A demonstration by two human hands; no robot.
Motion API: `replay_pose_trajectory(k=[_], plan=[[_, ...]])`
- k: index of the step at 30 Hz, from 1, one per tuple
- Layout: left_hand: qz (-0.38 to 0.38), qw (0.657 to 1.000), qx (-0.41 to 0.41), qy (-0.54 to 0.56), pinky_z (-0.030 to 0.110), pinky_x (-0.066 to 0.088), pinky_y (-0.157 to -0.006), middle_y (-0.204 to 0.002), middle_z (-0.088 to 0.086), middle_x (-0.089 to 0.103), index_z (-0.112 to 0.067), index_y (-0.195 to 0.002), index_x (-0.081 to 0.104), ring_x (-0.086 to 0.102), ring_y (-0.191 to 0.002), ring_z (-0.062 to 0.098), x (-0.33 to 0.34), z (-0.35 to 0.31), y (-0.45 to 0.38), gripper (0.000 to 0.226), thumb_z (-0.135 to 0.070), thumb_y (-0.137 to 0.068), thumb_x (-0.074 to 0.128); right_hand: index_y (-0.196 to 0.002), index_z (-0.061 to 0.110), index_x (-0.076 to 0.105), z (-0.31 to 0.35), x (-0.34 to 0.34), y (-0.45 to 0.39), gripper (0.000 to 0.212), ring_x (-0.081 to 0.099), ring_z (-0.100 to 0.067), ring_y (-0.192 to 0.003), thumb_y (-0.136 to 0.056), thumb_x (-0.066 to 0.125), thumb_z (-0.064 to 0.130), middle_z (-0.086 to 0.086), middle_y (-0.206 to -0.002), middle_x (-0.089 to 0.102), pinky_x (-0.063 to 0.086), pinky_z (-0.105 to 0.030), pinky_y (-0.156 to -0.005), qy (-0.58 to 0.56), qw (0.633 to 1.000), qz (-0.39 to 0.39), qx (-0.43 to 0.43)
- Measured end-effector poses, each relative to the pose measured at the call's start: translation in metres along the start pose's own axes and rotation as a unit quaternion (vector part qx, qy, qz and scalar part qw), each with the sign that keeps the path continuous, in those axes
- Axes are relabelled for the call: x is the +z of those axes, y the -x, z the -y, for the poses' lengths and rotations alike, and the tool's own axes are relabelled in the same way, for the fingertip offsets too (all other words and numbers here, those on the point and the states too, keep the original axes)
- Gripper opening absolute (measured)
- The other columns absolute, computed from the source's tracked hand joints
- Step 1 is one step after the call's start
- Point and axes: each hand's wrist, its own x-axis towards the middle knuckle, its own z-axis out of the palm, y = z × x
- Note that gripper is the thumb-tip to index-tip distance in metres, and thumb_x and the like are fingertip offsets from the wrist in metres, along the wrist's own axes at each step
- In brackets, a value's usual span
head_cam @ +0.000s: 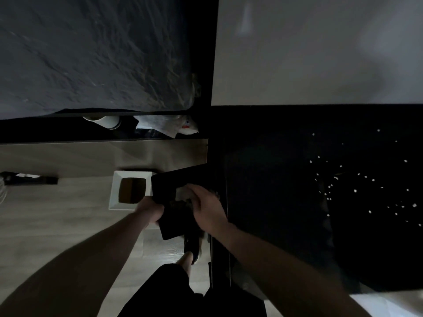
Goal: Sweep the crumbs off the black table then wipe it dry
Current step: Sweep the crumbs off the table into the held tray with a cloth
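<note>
Reaching down from the bottom edge, both bare forearms converge just left of the black desk [274, 191]. Left arm runs up from the lower-left corner; left hand [152, 210] has its fingers curled round the left edge of a flat black tray [174, 186], gripping it. Tray sits tilted, held just beside the desk's left edge, over the wood floor [57, 225].

Right arm comes in from the lower right, wrist bent, w/ right hand [206, 205] knuckles-up over the tray. Its fingers curl over a dark wad, prob. a cloth or brush [183, 203]; too dim to tell which. A pale patch on the tray shows just beyond the fingertips.

Crumbs [357, 186], white specks, lie scattered on the desk's right half, well apart from both hands.

Left of the tray: a white square dish [115, 191] w/ dark brown centre, on the floor. A foot in a black slipper [191, 248] shows below the tray. Upper left, a dark grey textured surface [80, 53]; pale wall [320, 53] upper right.
</note>
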Motion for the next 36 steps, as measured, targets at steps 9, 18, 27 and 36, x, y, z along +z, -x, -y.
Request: replay_pose_trajectory(k=[9, 18, 27, 36], plan=[[-0.004, 1.000, 0.004, -0.014, 0.045, 0.064, -0.064, -0.087, 0.022, 0.073, -0.001, -0.101, 0.066, 0.073, -0.071, 0.036, 0.000, 0.014, 0.005, 0.012, -0.004, -0.094, 0.056, -0.150, 0.026, 0.052, -0.024, -0.117, 0.009, 0.045, 0.052, -0.011, -0.139, -0.105, 0.055, 0.023, 0.006, -0.149, 0.057, 0.040, -0.036, -0.120, -0.102, 0.969, -0.215, 0.071], [0.010, 1.000, 0.000, -0.026, 0.041, 0.063, -0.063, -0.092, 0.022, 0.074, 0.004, -0.108, 0.067, 0.074, -0.078, 0.037, 0.001, 0.022, 0.004, 0.019, -0.003, -0.096, 0.054, -0.155, 0.023, 0.046, -0.118, -0.173, -0.001, 0.051, 0.010, -0.037, -0.157, -0.104, 0.052, 0.027, -0.015, -0.169, 0.022, 0.017, -0.054, -0.127, 0.190, 0.952, -0.165, 0.175], [0.013, 1.000, -0.005, -0.020, 0.042, 0.063, -0.062, -0.100, 0.022, 0.071, 0.003, -0.115, 0.065, 0.073, -0.088, 0.039, 0.007, 0.028, 0.007, 0.024, -0.006, -0.096, 0.056, -0.152, 0.034, 0.047, -0.022, -0.001, 0.059, 0.060, 0.040, -0.014, -0.146, -0.098, 0.053, 0.008, 0.003, -0.160, 0.043, 0.036, -0.029, -0.119, 0.046, 0.994, -0.088, 0.051], [0.032, 0.999, -0.013, 0.008, 0.050, 0.063, -0.072, -0.094, 0.023, 0.072, 0.005, -0.107, 0.065, 0.074, -0.082, 0.041, -0.001, 0.065, 0.010, 0.018, -0.005, -0.096, 0.055, -0.145, 0.036, 0.054, 0.018, 0.028, 0.120, 0.041, 0.066, -0.002, -0.113, -0.105, 0.050, 0.025, 0.012, -0.128, 0.070, 0.054, -0.028, -0.100, -0.120, 0.982, -0.061, 0.129]])
